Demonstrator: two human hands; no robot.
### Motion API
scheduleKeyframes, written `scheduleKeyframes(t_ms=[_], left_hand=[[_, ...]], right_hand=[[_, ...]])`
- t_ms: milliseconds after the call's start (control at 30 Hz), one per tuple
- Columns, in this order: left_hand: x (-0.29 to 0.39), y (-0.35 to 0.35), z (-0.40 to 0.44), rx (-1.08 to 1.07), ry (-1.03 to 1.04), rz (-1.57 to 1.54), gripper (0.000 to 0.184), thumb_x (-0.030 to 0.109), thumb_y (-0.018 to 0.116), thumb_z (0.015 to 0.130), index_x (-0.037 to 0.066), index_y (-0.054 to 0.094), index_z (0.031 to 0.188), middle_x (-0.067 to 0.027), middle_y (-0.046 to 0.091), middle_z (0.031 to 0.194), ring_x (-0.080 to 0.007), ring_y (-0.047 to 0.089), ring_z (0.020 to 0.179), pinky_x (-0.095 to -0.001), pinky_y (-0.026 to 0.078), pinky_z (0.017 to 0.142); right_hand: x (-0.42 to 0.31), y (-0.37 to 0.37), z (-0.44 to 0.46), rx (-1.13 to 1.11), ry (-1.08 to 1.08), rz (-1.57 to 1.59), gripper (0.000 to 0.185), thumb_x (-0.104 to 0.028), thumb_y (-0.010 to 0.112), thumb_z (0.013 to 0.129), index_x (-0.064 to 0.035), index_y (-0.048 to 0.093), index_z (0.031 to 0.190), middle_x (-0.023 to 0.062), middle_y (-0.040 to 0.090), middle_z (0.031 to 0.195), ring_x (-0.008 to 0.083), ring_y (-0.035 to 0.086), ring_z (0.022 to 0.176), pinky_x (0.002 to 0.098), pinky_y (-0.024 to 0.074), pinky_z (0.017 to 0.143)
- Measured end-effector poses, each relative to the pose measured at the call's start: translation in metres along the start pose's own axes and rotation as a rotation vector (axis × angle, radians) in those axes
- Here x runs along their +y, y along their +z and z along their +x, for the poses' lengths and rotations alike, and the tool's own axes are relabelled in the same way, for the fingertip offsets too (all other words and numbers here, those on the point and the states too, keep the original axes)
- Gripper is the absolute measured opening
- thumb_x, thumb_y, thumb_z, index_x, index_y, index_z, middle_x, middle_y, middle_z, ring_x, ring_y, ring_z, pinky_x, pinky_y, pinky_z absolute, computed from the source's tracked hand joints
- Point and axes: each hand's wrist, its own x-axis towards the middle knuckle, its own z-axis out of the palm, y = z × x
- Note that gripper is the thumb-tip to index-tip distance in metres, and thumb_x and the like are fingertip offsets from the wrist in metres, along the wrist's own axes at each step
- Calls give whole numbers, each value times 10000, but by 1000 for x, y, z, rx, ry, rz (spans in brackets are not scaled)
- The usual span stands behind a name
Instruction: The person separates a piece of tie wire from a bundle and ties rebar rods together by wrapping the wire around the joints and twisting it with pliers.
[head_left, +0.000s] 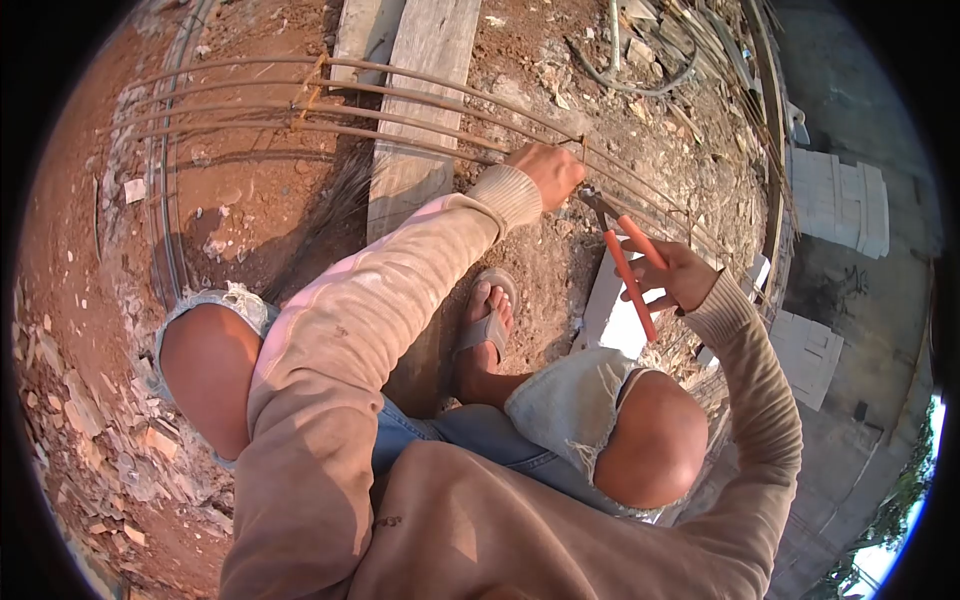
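Long thin rusty steel bars (430,118) run across the upper part of the view, joined by small square rings (312,92). My left hand (548,174) is closed at the lower bars, close to another ring; what its fingers hold is hidden. To its right, my right hand (682,277) holds pliers with orange handles (630,270). The handles are spread, and the dark jaws point up-left, just beside my left hand.
Wooden planks (412,150) lie under the bars. A curved grey pipe (640,88) lies on rubble at the top. White blocks (840,200) stand on the concrete floor at right. My sandalled foot (487,322) is below the bars. Broken pieces (85,410) cover the ground at lower left.
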Motion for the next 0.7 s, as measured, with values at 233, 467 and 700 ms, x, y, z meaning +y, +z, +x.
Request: scheduleKeyframes(t_ms=[233,467,700], left_hand=[[1,-2,-1,-33,-25,9,154,27,561,908,38,707,859,-162,703,843,-268,722,817,-385,628,744],[0,-1,1,-65,-31,-8,235,-19,590,837,64,711,1022,-181,706,851,-318,713,815,-432,605,748],[3,-16,0,-143,-51,-47,135,27,649,839,30,689,968,-171,704,970,-299,702,934,-409,583,867]], right_hand=[[6,-5,11,-17,-32,5,575,-127,589,934,-22,366,1454,148,632,1115,228,683,852,390,645,695],[14,16,10,71,-39,85,472,-134,579,935,18,424,1355,126,613,938,219,662,740,392,622,559],[24,60,19,263,0,197,319,-294,569,999,5,510,904,43,507,641,142,521,450,324,473,375]])
